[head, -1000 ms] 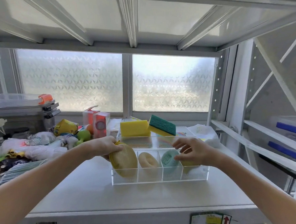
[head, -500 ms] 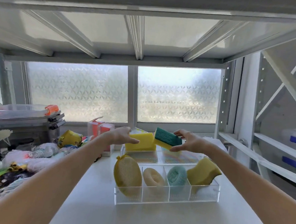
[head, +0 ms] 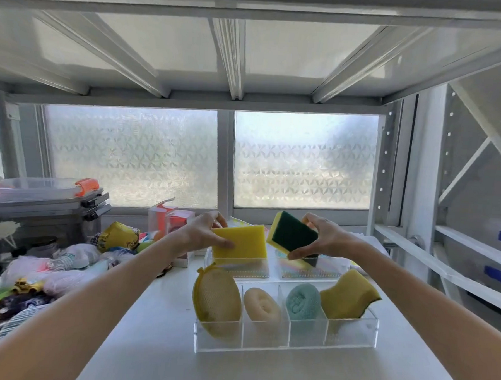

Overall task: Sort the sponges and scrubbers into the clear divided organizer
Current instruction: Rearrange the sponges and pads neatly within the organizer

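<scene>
A clear divided organizer (head: 264,340) stands on the white shelf. Its front row holds, left to right, a yellow mesh scrubber (head: 217,303), a beige ring sponge (head: 262,305), a teal round scrubber (head: 302,304) and a yellow curved sponge (head: 346,296). My left hand (head: 203,234) grips a plain yellow sponge (head: 245,242) standing in the back left compartment. My right hand (head: 323,240) holds a green-and-yellow scouring sponge (head: 292,235), tilted, above the back right compartment.
A heap of toys, bags and packets (head: 36,271) covers the shelf's left side. A grey storage box (head: 42,205) and small red-and-clear boxes (head: 169,217) stand behind. Frosted windows close the back. A shelf deck hangs low overhead, and white uprights (head: 389,174) stand right.
Both hands left the front row and reached to the back row. Each now grips a sponge there; the green-and-yellow one is lifted and tilted more upright.
</scene>
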A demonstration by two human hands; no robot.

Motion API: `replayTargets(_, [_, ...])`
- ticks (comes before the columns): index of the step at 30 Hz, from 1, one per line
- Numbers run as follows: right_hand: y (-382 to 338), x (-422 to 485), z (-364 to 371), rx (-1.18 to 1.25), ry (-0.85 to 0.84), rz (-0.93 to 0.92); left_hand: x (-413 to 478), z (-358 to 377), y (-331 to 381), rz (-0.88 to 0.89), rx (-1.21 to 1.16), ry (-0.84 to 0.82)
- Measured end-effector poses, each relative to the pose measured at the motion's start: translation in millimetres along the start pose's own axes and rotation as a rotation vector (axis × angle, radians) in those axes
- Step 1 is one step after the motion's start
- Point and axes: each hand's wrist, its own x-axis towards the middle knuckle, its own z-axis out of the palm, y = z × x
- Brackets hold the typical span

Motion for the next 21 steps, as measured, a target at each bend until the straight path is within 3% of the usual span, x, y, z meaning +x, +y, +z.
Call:
replayTargets(10, [15.9, -2.6, -26.6, 0.243, 0.107, 0.051, 2.4, -19.1, -14.0, -0.029, -0.309, 0.048])
replayTargets(18, [4.5, 5.6, -21.7, 0.143, -0.155, 0.103, 3.7, -7.1, -6.8, -0.053, -0.240, -0.017])
replayTargets(21, [-4.7, 9.4, -20.8, 0.161, -0.172, 0.077, 5.7, -2.2, 0.3, -0.054, -0.208, -0.019])
